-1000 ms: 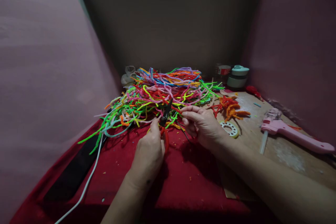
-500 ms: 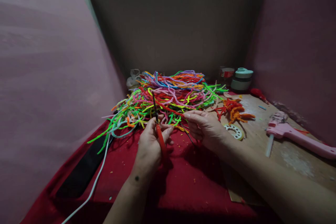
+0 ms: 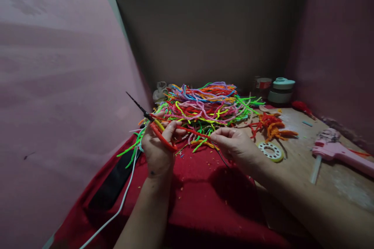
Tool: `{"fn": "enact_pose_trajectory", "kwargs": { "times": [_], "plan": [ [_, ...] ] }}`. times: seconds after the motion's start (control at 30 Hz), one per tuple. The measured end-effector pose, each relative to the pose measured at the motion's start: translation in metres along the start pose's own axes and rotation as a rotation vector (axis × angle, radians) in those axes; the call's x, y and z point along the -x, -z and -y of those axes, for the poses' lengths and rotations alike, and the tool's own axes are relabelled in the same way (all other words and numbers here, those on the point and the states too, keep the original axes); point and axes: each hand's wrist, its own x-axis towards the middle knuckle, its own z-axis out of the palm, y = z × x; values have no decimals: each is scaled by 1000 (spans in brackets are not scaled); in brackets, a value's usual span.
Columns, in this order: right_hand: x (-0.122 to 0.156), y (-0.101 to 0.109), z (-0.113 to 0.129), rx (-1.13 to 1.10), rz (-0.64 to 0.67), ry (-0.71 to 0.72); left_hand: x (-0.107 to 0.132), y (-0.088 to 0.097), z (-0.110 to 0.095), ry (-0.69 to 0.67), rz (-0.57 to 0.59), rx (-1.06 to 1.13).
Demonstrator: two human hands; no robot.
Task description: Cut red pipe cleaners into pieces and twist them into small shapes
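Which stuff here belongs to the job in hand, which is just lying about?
In the job:
- scissors, in the left hand
- red fuzzy stem, held by the right hand
- fuzzy-stem pile, probably the supply

Lying about, untouched now:
- pink glue gun
- tape roll
- white cable
- black slab
- lidded container

The surface point(image 3: 201, 214) wears a red cloth point(image 3: 191, 179) sprinkled with orange crumbs point(image 3: 208, 162), and a heap of fuzzy stems point(image 3: 204, 103) sprawls across its back. At left lies a black slab point(image 3: 112, 184) – a white cord point(image 3: 118, 212) beside it. The tan board point(image 3: 295, 151) at right bears a glue gun point(image 3: 333, 149), a ring point(image 3: 278, 153) and a red-orange tangle point(image 3: 271, 126).
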Motion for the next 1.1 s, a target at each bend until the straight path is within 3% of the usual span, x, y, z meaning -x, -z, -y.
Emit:
{"fn": "enact_pose_trajectory", "kwargs": {
  "times": [0.13,0.2,0.3,0.37,0.5,0.63,0.8,1.1],
  "plan": [
    [0,5,1,-15,14,-27,-1,3,1,-13,-29,62],
    [2,9,1,-76,223,-108,0,5,1,44,20,107],
    [7,11,1,-177,625,-206,6,5,2,198,208,129],
    [9,9,-1,-208,684,-194,12,2,3,292,320,136],
    [6,6,-8,-168,520,-154,23,-6,6,346,394,117],
    [1,7,-9,-107,379,-130,23,-7,8,323,326,110],
    [3,6,-7,-80,350,-141,19,-4,8,326,247,163],
    [6,1,-7,-45,302,-128,22,-4,8,304,273,111]
  ]
}}
